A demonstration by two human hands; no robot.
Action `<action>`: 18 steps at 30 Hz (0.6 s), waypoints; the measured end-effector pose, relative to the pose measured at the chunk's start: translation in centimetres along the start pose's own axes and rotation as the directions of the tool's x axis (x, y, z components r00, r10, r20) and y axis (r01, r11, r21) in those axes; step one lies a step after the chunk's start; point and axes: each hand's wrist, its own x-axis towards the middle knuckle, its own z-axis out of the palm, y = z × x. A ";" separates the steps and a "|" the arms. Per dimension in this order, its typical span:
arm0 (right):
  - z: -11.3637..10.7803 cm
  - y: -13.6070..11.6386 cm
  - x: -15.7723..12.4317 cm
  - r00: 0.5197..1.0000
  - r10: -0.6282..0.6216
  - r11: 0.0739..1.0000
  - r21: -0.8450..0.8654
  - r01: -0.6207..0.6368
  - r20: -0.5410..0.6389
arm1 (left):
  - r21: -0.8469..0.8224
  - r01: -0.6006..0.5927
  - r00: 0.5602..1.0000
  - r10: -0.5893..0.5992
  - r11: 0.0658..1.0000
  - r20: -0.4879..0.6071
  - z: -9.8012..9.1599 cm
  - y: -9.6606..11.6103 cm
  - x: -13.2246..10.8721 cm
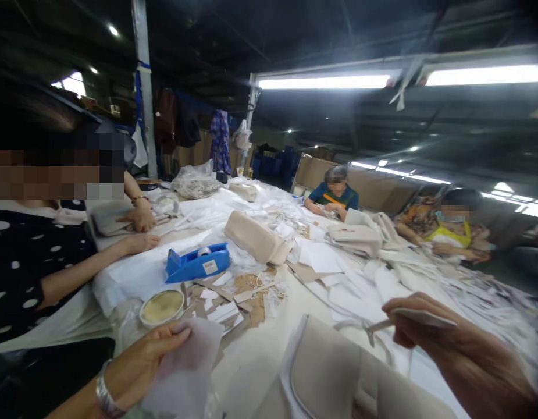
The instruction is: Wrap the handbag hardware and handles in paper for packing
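Observation:
At the lower left, my left hand [153, 355], a silver bracelet at its wrist, pinches a thin translucent white sheet [192, 361] between thumb and fingers. My right hand [430, 326] is raised at the lower right, its fingers closed on a flat beige strap [419, 317]. A narrower end of that strap hangs toward the bag below. Between my hands a cream handbag [325, 372] with a rounded flap lies on the table, cut off by the lower frame edge. Just beyond my left hand stands a round tub of yellowish paste [163, 306].
A blue tape dispenser [199, 263] stands behind cardboard and paper scraps [251, 294]. Another beige bag [251, 235] lies mid-table, with stacked bags [360, 233] farther right. A co-worker in polka dots [15, 256] sits at left; two people work across the table.

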 end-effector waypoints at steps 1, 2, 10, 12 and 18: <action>-0.3 -1.2 -0.8 1.000 -0.005 1.000 0.001 0.005 0.003 | 0.019 0.016 0.998 -0.017 1.000 0.054 0.2 -0.5 -0.8; -0.6 -2.4 -1.7 1.000 -0.004 1.000 0.016 0.004 -0.011 | 0.040 0.023 0.994 -0.027 0.999 0.105 0.2 -1.1 -1.7; -2.2 -12.1 -7.7 0.964 0.067 0.927 0.373 0.034 -0.256 | 0.107 0.065 0.966 -0.089 0.992 0.242 -2.1 -4.1 -9.3; -2.7 -14.9 -8.9 0.959 0.049 0.936 0.349 0.053 -0.278 | 0.119 0.072 0.965 -0.100 0.990 0.242 -2.9 -4.1 -11.0; -3.0 -23.1 -15.0 0.948 -0.151 0.952 0.218 0.216 -0.279 | 0.229 0.037 0.894 -0.135 0.973 0.428 -4.5 -3.6 -17.1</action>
